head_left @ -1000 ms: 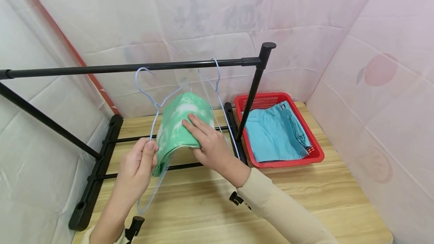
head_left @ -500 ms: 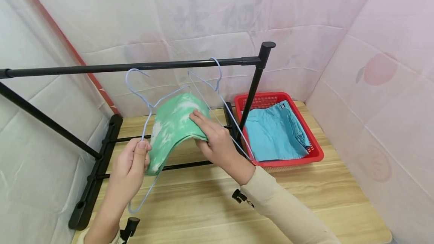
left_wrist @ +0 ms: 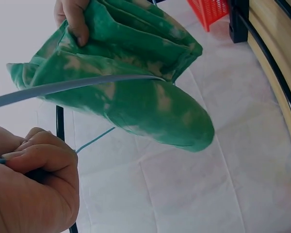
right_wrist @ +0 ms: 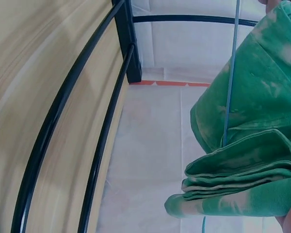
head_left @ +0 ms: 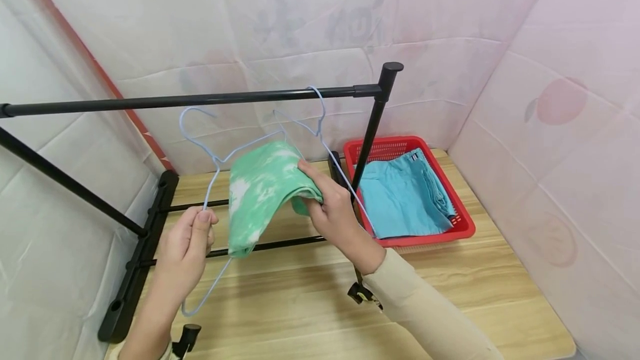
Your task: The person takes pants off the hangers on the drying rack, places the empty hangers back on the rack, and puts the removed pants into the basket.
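In the head view, my left hand [head_left: 187, 246] grips one side of a light blue wire hanger [head_left: 216, 160], whose hook is just below the rack's rail. A folded green and white tie-dye garment [head_left: 265, 188] drapes over the hanger's lower bar, both ends drooping. My right hand [head_left: 340, 215] pinches the garment's right end, thumb underneath and fingers above. The left wrist view has the bar running across the green cloth [left_wrist: 160, 116]. Stacked fold layers [right_wrist: 242, 189] show in the right wrist view, with the wire [right_wrist: 231, 82] passing into the cloth.
The black rack's rail [head_left: 240, 98] crosses behind my hands. A second blue hanger [head_left: 320, 132] hangs from it at the right. Beyond the right post [head_left: 374, 126] stands a red basket [head_left: 465, 226] holding folded blue shorts or trousers [head_left: 400, 199], on a wooden table [head_left: 300, 304].
My left hand has drawn the hanger left and slightly down. My right hand has moved right with the garment's end, its fingers now pinching the edge. The second hanger has swung right.
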Motion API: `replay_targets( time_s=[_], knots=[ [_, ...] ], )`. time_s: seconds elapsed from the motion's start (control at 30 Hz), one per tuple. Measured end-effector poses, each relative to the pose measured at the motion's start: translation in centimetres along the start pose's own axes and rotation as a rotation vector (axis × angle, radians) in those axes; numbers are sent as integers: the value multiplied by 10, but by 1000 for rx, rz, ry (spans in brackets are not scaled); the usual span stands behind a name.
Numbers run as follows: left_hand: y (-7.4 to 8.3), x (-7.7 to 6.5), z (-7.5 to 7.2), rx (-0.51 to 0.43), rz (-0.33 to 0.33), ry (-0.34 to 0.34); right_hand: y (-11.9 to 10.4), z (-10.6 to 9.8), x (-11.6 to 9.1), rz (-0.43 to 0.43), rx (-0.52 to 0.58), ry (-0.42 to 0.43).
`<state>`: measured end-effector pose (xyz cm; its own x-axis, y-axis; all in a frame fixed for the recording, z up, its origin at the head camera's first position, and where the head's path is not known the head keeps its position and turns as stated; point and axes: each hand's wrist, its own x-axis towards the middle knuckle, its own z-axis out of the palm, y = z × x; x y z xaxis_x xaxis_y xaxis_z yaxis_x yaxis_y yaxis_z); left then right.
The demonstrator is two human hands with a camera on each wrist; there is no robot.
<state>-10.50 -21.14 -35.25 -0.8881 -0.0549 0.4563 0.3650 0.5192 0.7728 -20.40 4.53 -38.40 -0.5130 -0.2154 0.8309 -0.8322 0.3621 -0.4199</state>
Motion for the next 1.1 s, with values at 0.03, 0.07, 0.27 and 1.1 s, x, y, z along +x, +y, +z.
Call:
replay_targets(
  time_s=[0.03,0.07,0.27,1.1],
  knots=[
    [-1,0,0,4,2,1,0,-1,1,3,6,8],
    [-1,0,0,11,4,3,0,-1,1,4,12,16],
    [-2,-2,-1,119,20,17,1,-4,5,5,22,46],
    [-7,1,-16,221,10,88,-6,-20,18,7,104,147]
  ],
)
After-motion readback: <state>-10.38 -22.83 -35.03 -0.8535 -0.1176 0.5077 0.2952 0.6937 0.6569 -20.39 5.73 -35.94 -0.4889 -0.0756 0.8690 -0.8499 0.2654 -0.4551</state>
